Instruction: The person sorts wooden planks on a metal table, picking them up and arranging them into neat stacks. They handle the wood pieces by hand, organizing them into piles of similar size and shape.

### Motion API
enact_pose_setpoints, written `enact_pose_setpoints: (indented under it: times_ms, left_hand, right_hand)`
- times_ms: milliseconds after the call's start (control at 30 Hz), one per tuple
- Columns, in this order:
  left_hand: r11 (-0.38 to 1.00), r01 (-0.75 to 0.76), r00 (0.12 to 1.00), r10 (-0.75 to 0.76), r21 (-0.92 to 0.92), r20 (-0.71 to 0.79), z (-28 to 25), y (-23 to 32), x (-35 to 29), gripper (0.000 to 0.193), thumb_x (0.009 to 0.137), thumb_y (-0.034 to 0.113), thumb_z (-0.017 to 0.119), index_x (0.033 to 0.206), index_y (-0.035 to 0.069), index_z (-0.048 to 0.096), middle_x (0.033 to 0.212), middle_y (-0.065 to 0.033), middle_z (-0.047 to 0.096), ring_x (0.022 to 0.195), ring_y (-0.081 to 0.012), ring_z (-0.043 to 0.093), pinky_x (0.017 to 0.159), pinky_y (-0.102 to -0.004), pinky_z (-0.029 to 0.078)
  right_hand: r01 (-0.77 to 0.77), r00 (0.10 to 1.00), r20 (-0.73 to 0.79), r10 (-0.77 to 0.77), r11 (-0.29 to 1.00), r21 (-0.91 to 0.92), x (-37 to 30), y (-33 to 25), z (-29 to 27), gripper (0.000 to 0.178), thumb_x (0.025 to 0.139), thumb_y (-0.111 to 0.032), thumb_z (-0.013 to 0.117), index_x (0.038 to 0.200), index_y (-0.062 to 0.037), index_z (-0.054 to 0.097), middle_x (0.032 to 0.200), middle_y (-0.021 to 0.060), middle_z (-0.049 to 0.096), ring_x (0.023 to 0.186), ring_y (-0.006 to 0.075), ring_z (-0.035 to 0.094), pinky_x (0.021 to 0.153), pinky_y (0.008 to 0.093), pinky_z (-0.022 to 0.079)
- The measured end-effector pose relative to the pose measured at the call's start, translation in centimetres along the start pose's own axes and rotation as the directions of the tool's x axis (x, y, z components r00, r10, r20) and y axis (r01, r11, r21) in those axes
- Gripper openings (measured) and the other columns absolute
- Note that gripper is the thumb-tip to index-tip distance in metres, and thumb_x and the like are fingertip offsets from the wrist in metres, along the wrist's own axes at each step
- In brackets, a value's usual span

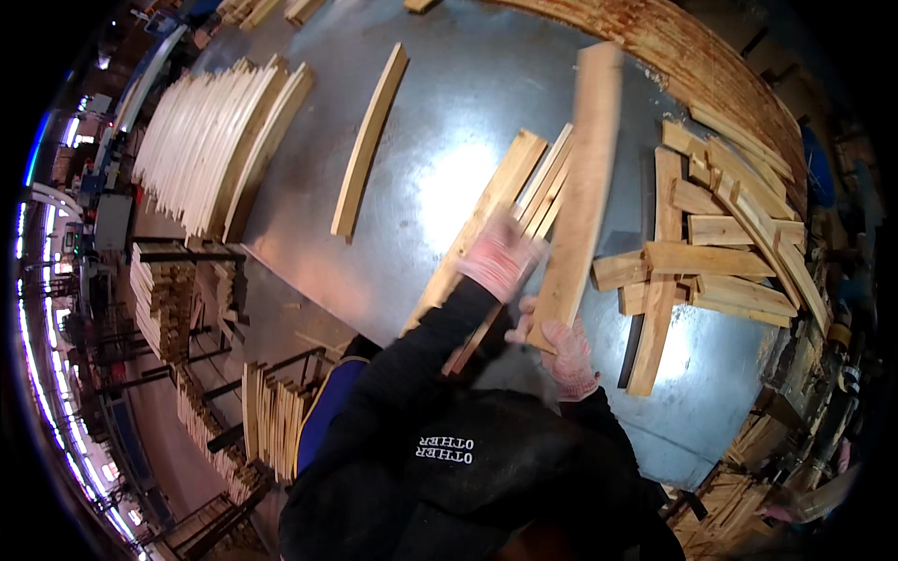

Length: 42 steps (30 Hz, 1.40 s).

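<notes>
My right hand (569, 360), in a pale pinkish work glove, grips the lower end of a long wooden board (582, 178). The board is lifted and tilted, its far end smeared by motion. To its left, my gloved left hand (503, 254) is over a few narrow wooden strips (543, 192); motion blur hides how its fingers stand. A wider plank (486, 215) lies beside the strips, close to that hand. Under all of these spreads a shiny metal tabletop (430, 103).
A row of pale boards (210, 140) lies side by side at the far left, with a single board (369, 140) nearer the middle. Crossed wooden pieces (711, 257) are heaped on the right. Racks with stacked wood (281, 421) stand off the table's left edge. A rusty surface (673, 37) borders the far side.
</notes>
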<state>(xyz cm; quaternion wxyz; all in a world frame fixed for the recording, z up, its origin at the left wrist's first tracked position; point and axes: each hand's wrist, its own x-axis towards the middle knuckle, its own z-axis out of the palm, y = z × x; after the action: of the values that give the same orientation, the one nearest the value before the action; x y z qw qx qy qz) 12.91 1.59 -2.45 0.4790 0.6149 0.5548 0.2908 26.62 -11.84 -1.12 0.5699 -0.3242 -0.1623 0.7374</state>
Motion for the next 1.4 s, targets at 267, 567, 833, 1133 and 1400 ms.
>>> enact_pose_setpoints:
  times_ms: [267,567,833,1133,1400]
  left_hand:
    - [0.583,0.427,0.897,-0.373,0.692,-0.239,-6.3,-11.8,-5.9,0.091,0.087,0.058,0.059,0.151,0.003,0.023,0.153,-0.0268,0.029,0.143,-0.0432,0.026,0.113,-0.0498,0.030]
    - [0.914,0.404,0.885,-0.397,0.020,0.244,-4.9,-8.4,-5.1,0.085,0.081,0.061,0.065,0.135,-0.003,0.048,0.116,-0.0238,0.064,0.112,-0.0380,0.060,0.098,-0.0422,0.046]
    - [0.629,0.065,0.993,-0.118,0.775,0.013,0.7,-6.2,-9.4,0.120,0.066,0.048,0.080,0.151,-0.005,0.014,0.144,-0.0350,0.034,0.123,-0.0477,0.046,0.103,-0.0533,0.039]
    - [0.705,-0.630,0.772,0.612,0.324,0.169,10.4,8.3,-4.3,0.089,0.070,0.030,0.082,0.140,-0.006,0.042,0.136,-0.0313,0.047,0.119,-0.0454,0.052,0.101,-0.0469,0.044]
    - [0.556,-0.384,0.790,-0.215,0.737,0.574,27.4,12.4,6.6,0.103,0.075,0.053,0.074,0.150,0.005,0.023,0.143,-0.0298,0.039,0.134,-0.0446,0.039,0.104,-0.0557,0.034]
  right_hand:
    - [-0.426,0.894,-0.406,0.192,0.647,-0.633,-2.3,8.9,-4.5,0.079,0.091,-0.033,0.062,0.151,-0.0130,0.015,0.103,0.0166,0.065,0.091,0.0306,0.066,0.083,0.0378,0.053]
    - [-0.181,0.903,-0.088,0.420,0.185,-0.966,1.6,10.2,-5.4,0.087,0.093,-0.063,0.040,0.154,-0.0042,0.019,0.141,0.0299,0.045,0.124,0.0365,0.053,0.107,0.0433,0.038]
    - [-0.527,0.670,-0.133,-0.731,-0.341,-0.778,-2.9,-5.7,-12.6,0.097,0.074,-0.035,0.079,0.149,0.0009,0.029,0.133,0.0239,0.050,0.119,0.0388,0.053,0.103,0.0452,0.042]
    - [-0.617,0.777,-0.630,-0.010,0.186,-0.764,-9.2,-8.7,-11.2,0.089,0.082,-0.040,0.069,0.152,-0.0068,0.026,0.140,0.0226,0.047,0.123,0.0382,0.053,0.102,0.0441,0.045]
    - [-0.305,0.402,-0.759,-0.512,0.707,-0.638,-11.6,-12.6,-20.2,0.070,0.090,-0.046,0.062,0.140,-0.0003,0.043,0.117,0.0258,0.061,0.105,0.0380,0.060,0.095,0.0432,0.046]
